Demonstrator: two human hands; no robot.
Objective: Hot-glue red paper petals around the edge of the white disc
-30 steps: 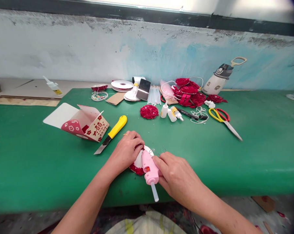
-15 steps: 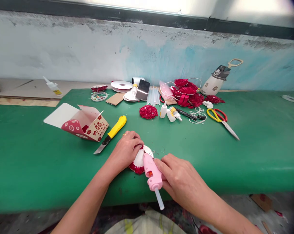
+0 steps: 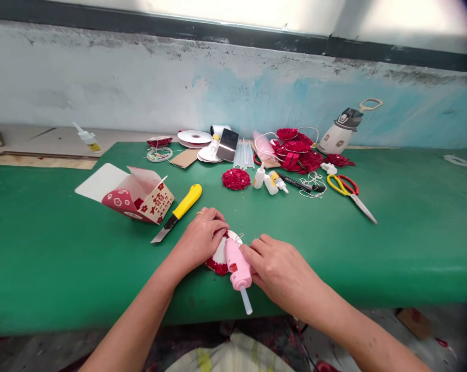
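Note:
A white disc [image 3: 219, 254] with a ruffled red trim around part of its edge lies at the front of the green table. My left hand [image 3: 203, 233] is closed on its far left edge, thumb and fingers pinched at the red trim. My right hand [image 3: 277, 267] grips a pink glue gun [image 3: 238, 268], its nozzle tilted down over the disc. A clear glue stick [image 3: 246, 300] pokes out of the gun's back. Thin pale string [image 3: 239, 237] shows at the disc's far right edge. The nozzle tip and my left fingertips are partly hidden.
A utility knife [image 3: 183, 207] with its blade out lies left of my left hand, beside an open paper box [image 3: 156, 201]. Beyond are a red ruffled disc [image 3: 236, 179], small glue bottles [image 3: 259, 176], scissors [image 3: 352, 194], a phone [image 3: 228, 145] and a water bottle [image 3: 339, 132].
The glue gun and my right hand have shifted slightly left and away from me over the disc. My left hand keeps its pinch on the edge. The view has tilted a little.

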